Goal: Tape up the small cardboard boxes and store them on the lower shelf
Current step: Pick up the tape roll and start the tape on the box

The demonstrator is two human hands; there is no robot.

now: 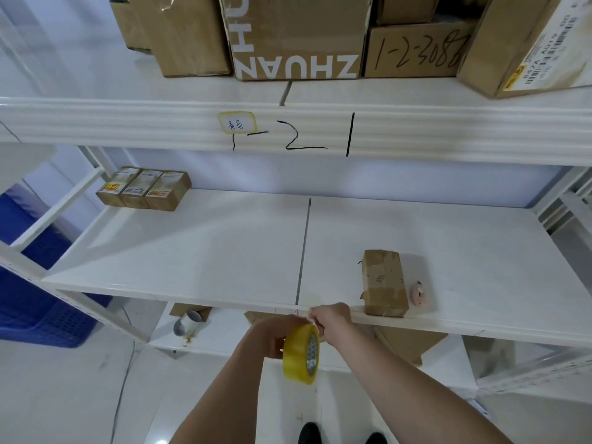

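Tape first: your left hand [272, 336] grips the yellow roll of clear packing tape [301, 354], held on edge just below the front lip of the white metal shelf [192, 245]. Your right hand [330, 317] is beside it, fingers curled at the roll's top rim; whether they pinch the tape end you cannot tell. Beyond, a small taped brown cardboard box [382, 282] lies at the shelf's front edge, a small pink object [419, 293] just beside it. Three small labelled cardboard boxes [144, 189] sit together at the far left corner.
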